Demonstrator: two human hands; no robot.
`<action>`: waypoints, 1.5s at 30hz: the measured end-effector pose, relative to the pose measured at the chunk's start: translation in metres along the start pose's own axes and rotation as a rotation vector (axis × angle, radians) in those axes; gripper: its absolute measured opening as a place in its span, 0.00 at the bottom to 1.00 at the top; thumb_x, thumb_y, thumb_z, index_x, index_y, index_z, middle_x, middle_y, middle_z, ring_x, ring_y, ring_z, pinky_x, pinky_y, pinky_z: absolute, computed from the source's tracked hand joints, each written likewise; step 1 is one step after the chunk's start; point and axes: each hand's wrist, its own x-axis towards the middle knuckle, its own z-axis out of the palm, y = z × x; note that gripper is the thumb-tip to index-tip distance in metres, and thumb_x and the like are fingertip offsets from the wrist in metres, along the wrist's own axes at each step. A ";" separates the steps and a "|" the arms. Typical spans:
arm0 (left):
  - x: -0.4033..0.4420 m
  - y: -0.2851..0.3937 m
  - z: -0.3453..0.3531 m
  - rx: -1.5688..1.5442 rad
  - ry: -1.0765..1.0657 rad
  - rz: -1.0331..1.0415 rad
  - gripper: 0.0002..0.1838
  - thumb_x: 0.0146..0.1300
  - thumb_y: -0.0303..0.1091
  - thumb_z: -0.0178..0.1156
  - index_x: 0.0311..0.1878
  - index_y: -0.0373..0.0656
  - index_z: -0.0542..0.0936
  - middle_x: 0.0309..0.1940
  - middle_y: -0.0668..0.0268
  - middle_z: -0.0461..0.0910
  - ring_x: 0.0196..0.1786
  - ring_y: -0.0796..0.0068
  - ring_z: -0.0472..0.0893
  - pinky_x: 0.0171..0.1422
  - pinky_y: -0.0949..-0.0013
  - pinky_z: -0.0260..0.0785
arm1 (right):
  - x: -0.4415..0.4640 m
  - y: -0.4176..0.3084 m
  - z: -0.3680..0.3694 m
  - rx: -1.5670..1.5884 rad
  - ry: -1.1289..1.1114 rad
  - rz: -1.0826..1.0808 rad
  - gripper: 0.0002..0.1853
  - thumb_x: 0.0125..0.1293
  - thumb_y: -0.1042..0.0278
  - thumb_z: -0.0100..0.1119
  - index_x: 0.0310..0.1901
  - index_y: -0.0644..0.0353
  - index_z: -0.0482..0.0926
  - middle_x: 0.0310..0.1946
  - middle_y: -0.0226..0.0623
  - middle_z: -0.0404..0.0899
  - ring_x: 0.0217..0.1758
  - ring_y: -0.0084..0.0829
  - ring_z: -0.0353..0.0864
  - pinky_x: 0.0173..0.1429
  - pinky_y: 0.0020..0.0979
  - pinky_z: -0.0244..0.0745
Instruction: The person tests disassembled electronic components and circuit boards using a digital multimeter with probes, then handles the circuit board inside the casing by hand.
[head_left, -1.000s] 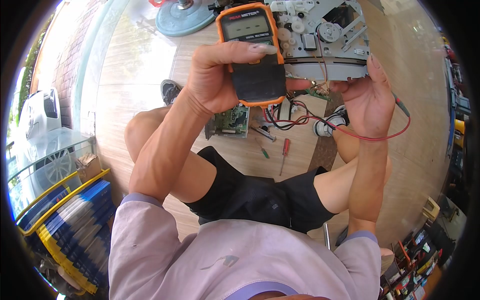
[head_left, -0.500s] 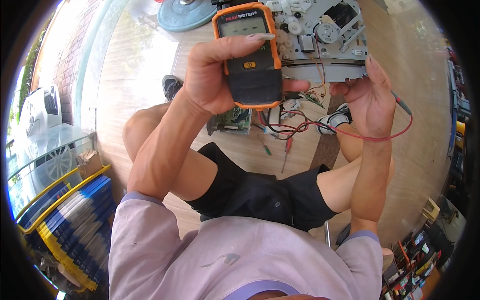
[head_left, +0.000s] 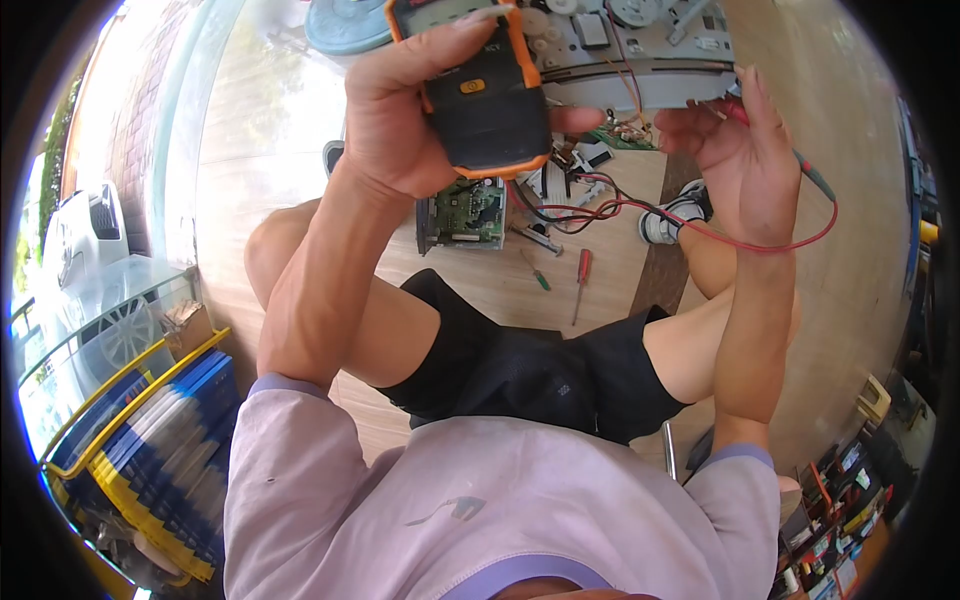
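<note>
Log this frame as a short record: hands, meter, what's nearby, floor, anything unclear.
left hand: holds orange-and-black multimeter, thumb across its front
right hand: fingers around probe
lead: red lead runs to probe
display: partly covered by thumb and cut off by the frame; no reading visible
beyond hands: metal mechanism with white gears
floor: circuit board, red-handled screwdriver, green-handled tool
unclear: whether probe tip touches anything

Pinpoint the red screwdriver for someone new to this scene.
Start at the black shorts. On the floor just past them lies the screwdriver, shaft pointing back at them. It is red-handled; the tool on its left is green-handled.
</note>
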 end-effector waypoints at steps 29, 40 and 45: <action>-0.027 0.052 -0.013 0.124 -0.022 0.579 0.11 0.72 0.41 0.59 0.46 0.44 0.84 0.40 0.58 0.88 0.37 0.48 0.87 0.39 0.44 0.84 | -0.040 0.094 -0.117 -1.594 -0.576 0.659 0.17 0.72 0.57 0.57 0.47 0.64 0.82 0.47 0.54 0.83 0.51 0.56 0.81 0.55 0.49 0.76; -0.024 0.019 0.012 0.031 -0.047 0.417 0.10 0.68 0.39 0.64 0.45 0.43 0.82 0.40 0.57 0.86 0.40 0.50 0.87 0.52 0.40 0.82 | -0.027 0.087 0.022 -1.187 -0.648 0.227 0.37 0.66 0.52 0.69 0.72 0.58 0.68 0.65 0.51 0.75 0.68 0.49 0.75 0.69 0.42 0.72; -0.014 0.015 0.008 0.067 -0.054 0.352 0.12 0.68 0.41 0.65 0.45 0.43 0.82 0.41 0.55 0.86 0.39 0.45 0.88 0.43 0.41 0.85 | -0.021 0.105 0.079 -0.883 -0.376 0.025 0.26 0.74 0.48 0.63 0.62 0.60 0.78 0.50 0.40 0.83 0.50 0.32 0.82 0.53 0.34 0.77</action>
